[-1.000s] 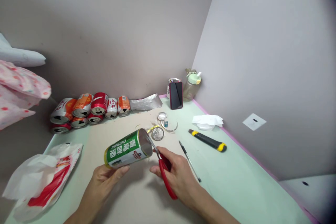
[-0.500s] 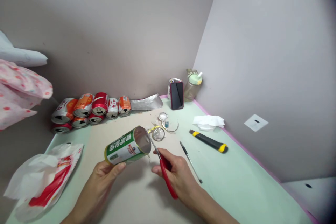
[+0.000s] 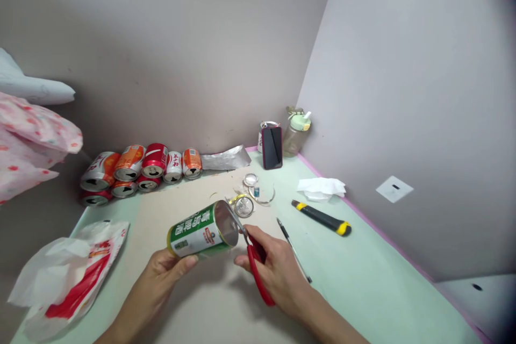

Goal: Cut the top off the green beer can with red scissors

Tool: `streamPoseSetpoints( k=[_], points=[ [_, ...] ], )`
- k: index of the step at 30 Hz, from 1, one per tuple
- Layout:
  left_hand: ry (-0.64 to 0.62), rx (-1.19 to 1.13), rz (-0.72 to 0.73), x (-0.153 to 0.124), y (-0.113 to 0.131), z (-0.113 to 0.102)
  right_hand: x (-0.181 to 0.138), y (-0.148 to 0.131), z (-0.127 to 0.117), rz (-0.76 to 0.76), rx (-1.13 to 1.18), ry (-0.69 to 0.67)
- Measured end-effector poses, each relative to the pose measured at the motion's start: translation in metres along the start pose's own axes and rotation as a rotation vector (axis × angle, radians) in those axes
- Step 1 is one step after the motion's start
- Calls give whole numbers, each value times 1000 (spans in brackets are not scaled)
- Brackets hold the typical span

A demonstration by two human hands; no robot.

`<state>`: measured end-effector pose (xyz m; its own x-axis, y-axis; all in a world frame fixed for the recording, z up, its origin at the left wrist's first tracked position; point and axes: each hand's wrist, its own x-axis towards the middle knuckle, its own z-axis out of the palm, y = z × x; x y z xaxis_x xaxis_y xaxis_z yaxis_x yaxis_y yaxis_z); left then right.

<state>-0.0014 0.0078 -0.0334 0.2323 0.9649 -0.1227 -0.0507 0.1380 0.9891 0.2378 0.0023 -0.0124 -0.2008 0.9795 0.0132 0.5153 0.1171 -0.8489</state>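
Observation:
My left hand (image 3: 163,274) is wrapped round the lower side of a green beer can (image 3: 197,231) that lies tilted above the table, its open cut end facing right. In my right hand (image 3: 278,269) are red-handled scissors (image 3: 253,263), fingers through the handles. The scissor blades reach up to the rim of the can's open end. Just beyond the can lie cut metal can tops and rings (image 3: 245,201) on a beige mat (image 3: 181,204).
Several red and orange cans (image 3: 141,169) are stacked along the back wall beside a silver sheet (image 3: 226,158). A phone (image 3: 271,147), a bottle (image 3: 295,131), a tissue (image 3: 321,187), a yellow-black utility knife (image 3: 321,217) and a pen (image 3: 293,250) lie to the right. A plastic bag (image 3: 66,274) sits left.
The can has been turned in my left hand and shifted slightly right and down. The scissors stay at its open rim.

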Motion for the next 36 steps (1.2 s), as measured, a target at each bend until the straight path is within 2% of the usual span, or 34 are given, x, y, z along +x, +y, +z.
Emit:
streamPoseSetpoints(
  k=[6, 14, 18, 23, 29, 31, 36],
  points=[
    [10, -175, -74, 1, 11, 7, 1, 4, 4, 48, 48, -12],
    [10, -307, -134, -1, 7, -3, 1, 6, 4, 42, 80, -34],
    [-6, -370, -128, 0, 12, -2, 1, 7, 4, 85, 271, -97],
    [39, -435, -146, 5, 17, 1, 1, 7, 2, 129, 503, -212],
    [71, -339, -136, 5, 13, 3, 2, 8, 3, 146, 634, -302],
    [90, -289, -148, 4, 12, 5, 3, 9, 4, 154, 566, -293],
    [71, -257, -162, 3, 12, 9, 4, 8, 5, 76, 118, -86]
  ],
)
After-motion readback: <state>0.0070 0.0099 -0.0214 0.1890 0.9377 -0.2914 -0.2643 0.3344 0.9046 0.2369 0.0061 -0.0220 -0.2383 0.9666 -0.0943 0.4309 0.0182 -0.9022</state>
